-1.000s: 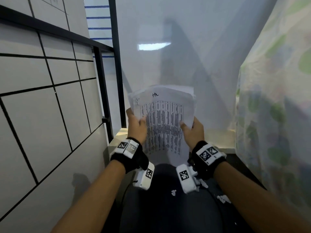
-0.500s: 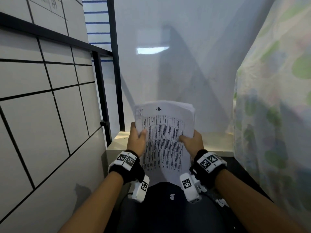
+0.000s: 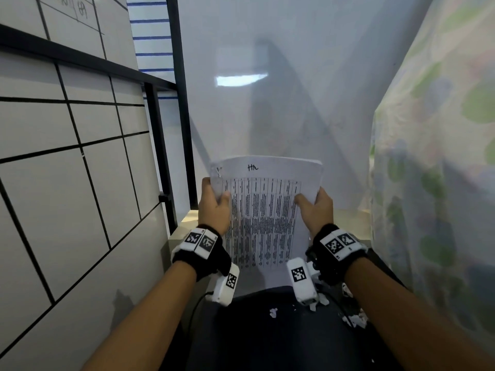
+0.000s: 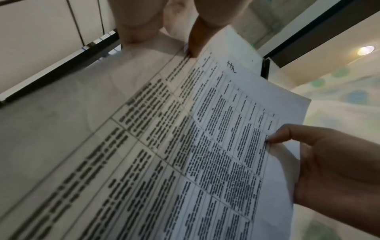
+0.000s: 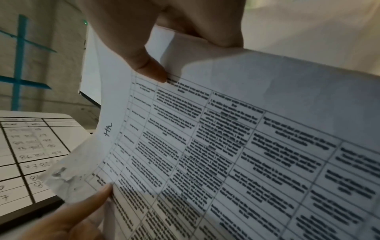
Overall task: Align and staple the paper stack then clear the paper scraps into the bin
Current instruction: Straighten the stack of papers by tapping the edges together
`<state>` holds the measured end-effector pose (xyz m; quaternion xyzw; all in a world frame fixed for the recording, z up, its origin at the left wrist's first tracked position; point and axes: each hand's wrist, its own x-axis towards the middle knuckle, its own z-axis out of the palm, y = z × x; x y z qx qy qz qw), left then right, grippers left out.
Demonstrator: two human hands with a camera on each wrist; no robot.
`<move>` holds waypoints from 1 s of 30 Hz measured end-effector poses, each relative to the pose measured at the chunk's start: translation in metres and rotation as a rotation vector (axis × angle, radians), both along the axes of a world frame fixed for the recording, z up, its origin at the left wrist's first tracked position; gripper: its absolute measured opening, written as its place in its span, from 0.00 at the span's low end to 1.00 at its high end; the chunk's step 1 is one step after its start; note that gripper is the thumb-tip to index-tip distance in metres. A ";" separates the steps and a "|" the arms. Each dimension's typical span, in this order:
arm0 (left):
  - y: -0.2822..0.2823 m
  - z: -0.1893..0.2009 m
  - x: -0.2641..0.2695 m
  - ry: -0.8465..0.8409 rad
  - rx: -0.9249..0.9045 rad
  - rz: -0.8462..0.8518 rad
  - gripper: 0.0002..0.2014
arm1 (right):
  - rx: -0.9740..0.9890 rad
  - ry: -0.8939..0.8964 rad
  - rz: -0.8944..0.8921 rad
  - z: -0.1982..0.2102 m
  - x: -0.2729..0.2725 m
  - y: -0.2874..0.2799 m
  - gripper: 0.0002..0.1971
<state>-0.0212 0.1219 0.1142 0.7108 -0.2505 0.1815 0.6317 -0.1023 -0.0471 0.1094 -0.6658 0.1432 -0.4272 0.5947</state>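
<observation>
Paper stack (image 3: 263, 210) is held upright in mid-air, above the person's lap, not resting on anything. Left grip (image 3: 214, 207) is pinched on the stack's left edge near the top corner, thumb on the front sheet. Right grip (image 3: 316, 210) is pinched on the right edge at about the same height, thumb on the print, other fingers behind.

Risks as judged from this state:

- Alignment not confirmed. At the top right corner, sheet edges are seen slightly fanned in the head view; stapling now is likely to lock in the skew.
- Top left corner is torn and ragged in the right wrist view (image 5: 63, 177), with what looks like an old staple mark. A new staple driven there is likely to tear out; sound paper beside the damage would be safer.
- Stack is unsupported from below. If it is tapped square with both pinches loosened at once, inner sheets can slide out and drop.
- The sheets bow between the two grips, so a tight squeeze inward is likely to buckle them rather than square them.
- No stapler and no bin are seen in any view; one grip has to be released to fetch either, leaving a one-sided hold that may let the stack fan.
- Paper scraps (image 3: 353, 319) lie on the dark lap (image 3: 267, 338), some (image 3: 273, 313) near its middle. Leg movement is likely to scatter them out of reach.
</observation>
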 end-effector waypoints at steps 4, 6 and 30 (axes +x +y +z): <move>0.002 -0.010 -0.009 0.052 0.010 0.019 0.14 | -0.011 0.035 0.038 -0.012 -0.002 0.004 0.17; 0.002 -0.023 -0.015 0.123 0.028 0.020 0.15 | -0.002 0.112 0.060 -0.025 -0.003 0.010 0.17; 0.021 0.029 -0.003 -0.020 0.017 -0.068 0.27 | -0.072 0.105 0.027 0.018 -0.005 -0.004 0.21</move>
